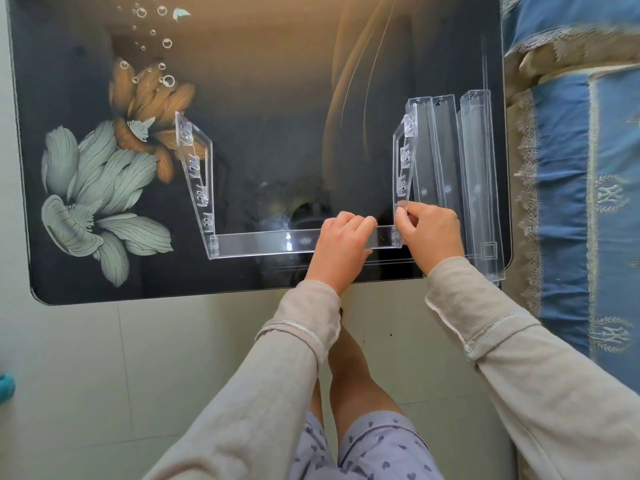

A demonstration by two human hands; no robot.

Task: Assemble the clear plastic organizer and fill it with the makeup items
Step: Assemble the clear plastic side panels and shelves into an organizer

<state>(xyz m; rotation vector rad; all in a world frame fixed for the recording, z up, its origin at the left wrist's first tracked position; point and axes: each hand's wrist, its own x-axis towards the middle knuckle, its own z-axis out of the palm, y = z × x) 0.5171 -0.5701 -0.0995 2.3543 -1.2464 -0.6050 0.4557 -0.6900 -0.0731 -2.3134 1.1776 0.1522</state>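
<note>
A partly built clear plastic organizer stands on the dark glass table (277,98). Its left side panel (195,174) and right side panel (404,157) are upright, joined near the front by a clear cross strip (263,241). My left hand (341,245) presses on the right part of that strip. My right hand (431,230) pinches the lower end of the right side panel at the joint. Three loose clear shelf pieces (450,161) lie flat to the right of the frame. No makeup items are in view.
The table has painted flowers (104,188) on its left and rounded corners; its front edge runs just below my hands. A blue patterned bedspread (571,168) borders the table's right edge. Pale floor tiles (104,375) and my legs lie below.
</note>
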